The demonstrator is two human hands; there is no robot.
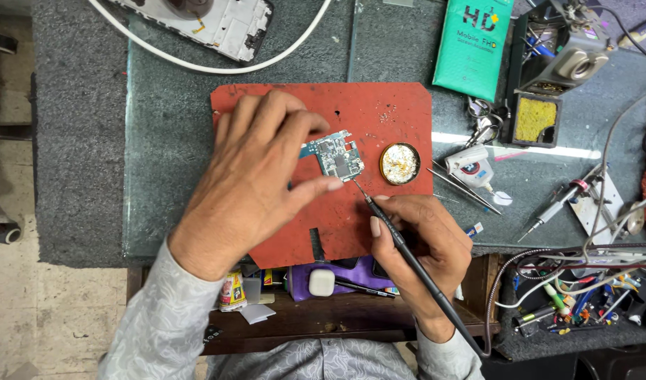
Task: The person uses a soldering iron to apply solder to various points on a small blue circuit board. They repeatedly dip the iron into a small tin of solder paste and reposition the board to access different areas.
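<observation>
A small blue circuit board (336, 155) lies on a red work mat (386, 116). My left hand (256, 169) rests over the mat and pinches the board's left and lower edges between fingers and thumb. My right hand (418, 246) grips a slim black soldering iron (400, 243) like a pen. Its thin tip touches the board's lower right corner. The iron's cable runs down past my right wrist.
A round tin of flux (399, 164) sits on the mat right of the board. Tweezers (463, 186), a small glue bottle (472, 167), an iron stand with yellow sponge (535, 118), a green packet (475, 46), screwdrivers and tangled cables crowd the right. A phone frame (210, 21) lies top left.
</observation>
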